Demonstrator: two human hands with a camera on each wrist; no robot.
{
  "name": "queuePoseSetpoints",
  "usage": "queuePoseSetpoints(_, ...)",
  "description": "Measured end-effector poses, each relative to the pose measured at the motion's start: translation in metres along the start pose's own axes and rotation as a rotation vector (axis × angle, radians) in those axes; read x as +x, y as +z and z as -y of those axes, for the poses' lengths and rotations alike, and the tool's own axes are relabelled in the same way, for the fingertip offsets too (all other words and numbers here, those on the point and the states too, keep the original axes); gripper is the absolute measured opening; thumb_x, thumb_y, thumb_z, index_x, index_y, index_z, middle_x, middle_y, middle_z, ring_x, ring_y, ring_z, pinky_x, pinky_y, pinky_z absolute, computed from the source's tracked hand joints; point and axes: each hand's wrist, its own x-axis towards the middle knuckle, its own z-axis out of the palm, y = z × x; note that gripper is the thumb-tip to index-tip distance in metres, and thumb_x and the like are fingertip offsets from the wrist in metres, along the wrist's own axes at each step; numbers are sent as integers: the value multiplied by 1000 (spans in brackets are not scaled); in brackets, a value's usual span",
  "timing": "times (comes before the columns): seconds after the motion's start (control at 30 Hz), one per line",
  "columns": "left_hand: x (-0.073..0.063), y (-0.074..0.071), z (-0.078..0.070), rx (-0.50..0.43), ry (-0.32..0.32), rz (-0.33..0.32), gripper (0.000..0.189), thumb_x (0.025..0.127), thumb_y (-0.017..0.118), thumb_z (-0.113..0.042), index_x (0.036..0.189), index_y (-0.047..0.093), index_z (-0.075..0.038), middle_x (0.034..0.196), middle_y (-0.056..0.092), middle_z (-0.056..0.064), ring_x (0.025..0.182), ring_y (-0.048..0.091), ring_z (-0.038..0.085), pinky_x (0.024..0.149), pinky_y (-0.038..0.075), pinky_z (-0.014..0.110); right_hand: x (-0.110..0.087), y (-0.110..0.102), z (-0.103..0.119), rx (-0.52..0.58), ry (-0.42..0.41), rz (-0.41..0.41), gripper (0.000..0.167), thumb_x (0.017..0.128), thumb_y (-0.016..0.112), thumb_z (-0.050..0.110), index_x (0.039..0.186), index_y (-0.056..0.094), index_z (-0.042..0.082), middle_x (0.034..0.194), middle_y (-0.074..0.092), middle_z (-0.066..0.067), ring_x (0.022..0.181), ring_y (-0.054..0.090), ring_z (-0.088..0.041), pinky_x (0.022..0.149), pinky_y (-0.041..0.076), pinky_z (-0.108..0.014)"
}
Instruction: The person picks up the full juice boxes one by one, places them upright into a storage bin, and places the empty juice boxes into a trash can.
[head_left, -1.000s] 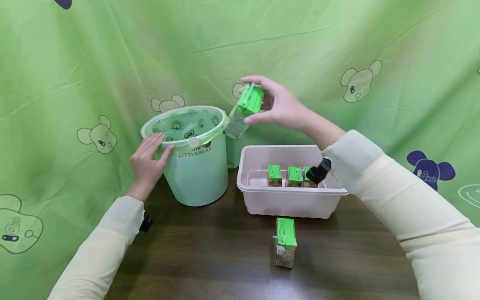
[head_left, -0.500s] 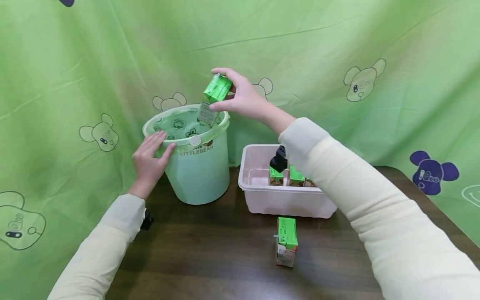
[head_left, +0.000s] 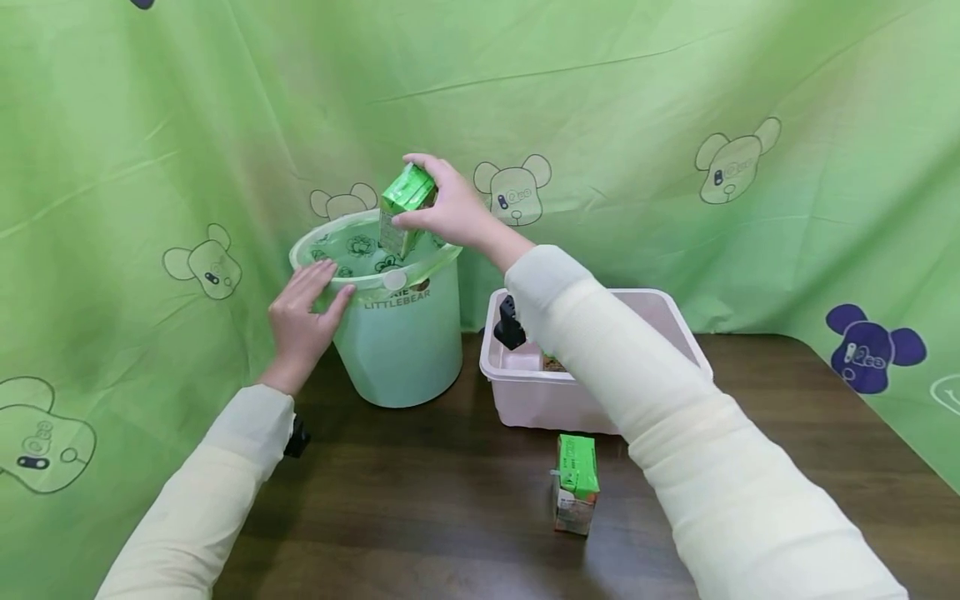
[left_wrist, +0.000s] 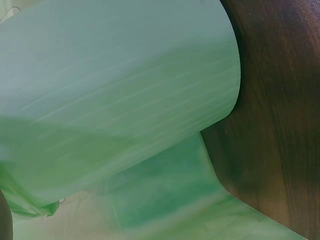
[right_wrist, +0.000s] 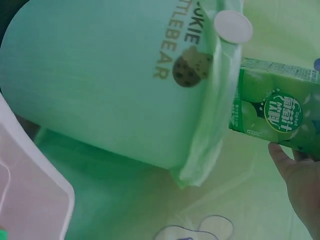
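Observation:
My right hand [head_left: 453,208] grips a green juice box [head_left: 403,196] between thumb and fingers, over the mouth of a mint-green trash bin [head_left: 397,350]. The box's lower end overlaps the bin's opening. In the right wrist view its side shows grape pictures and lettering, and the fingertips press its edge. A thin green bag with dark prints lines the bin and folds over its rim. My left hand [head_left: 303,317] rests against the bin's near-left rim, fingers extended and thumb apart. The left wrist view shows mostly the bin's smooth wall [left_wrist: 125,90].
A pale pink tub [head_left: 540,404] stands right of the bin; my right sleeve crosses over it, and part of a juice box [head_left: 553,363] shows inside. Another green-topped juice box [head_left: 576,483] stands upright on the dark wooden table [head_left: 420,517]. A green printed curtain [head_left: 600,100] hangs behind.
My right hand has carried the juice box leftward from beyond the bin's right rim to over its opening, then slightly lower. The left hand stays at the rim.

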Motion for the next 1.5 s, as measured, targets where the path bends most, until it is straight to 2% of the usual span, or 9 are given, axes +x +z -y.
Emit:
queuePoseSetpoints(0.13,1,0,-2,0,3,9,41,87,70,-31,113,70,1,116,66,18,108,63,37,104,41,48,2,9,-6,-58,5,11,84,80,80,21,151,34,18,139,44,-8,109,52,-18,85,50,-23)
queuePoseSetpoints(0.53,2,4,-6,11,19,46,48,91,63,-40,115,68,2,116,65,22,111,62,37,104,41,49,5,19,-18,-75,54,51,85,81,79,19,152,32,15,133,52,-8,105,55,-16,84,50,-22)
queuePoseSetpoints(0.7,2,5,-6,12,14,46,48,91,64,-40,115,68,2,117,65,21,112,61,36,104,41,49,6,21,-18,-111,71,45,86,81,80,18,151,32,13,139,47,-8,110,52,-17,88,48,-22)
queuePoseSetpoints(0.9,2,4,-6,0,0,32,43,87,71,-31,114,69,1,117,65,19,112,61,37,104,41,49,8,24,-19,-172,81,26,85,80,81,20,151,34,13,141,41,-10,114,48,-18,94,45,-23)
queuePoseSetpoints(1.07,2,4,-4,10,5,43,45,89,66,-35,114,68,2,117,65,20,111,61,37,104,41,49,9,27,-21,-170,93,28,86,80,81,20,151,34,13,143,38,-10,115,47,-18,94,45,-24)
queuePoseSetpoints(1.3,2,4,-4,8,15,55,45,89,66,-34,115,68,3,117,65,21,108,62,42,103,41,50,8,32,-24,-190,98,59,79,80,80,21,148,39,13,137,44,-8,112,48,-18,92,45,-26)
queuePoseSetpoints(1.5,2,5,-5,12,14,57,46,90,65,-36,115,68,3,116,65,22,109,62,40,103,42,50,7,35,-24,-208,102,77,75,81,79,20,146,42,12,133,47,-9,112,48,-19,93,45,-27)
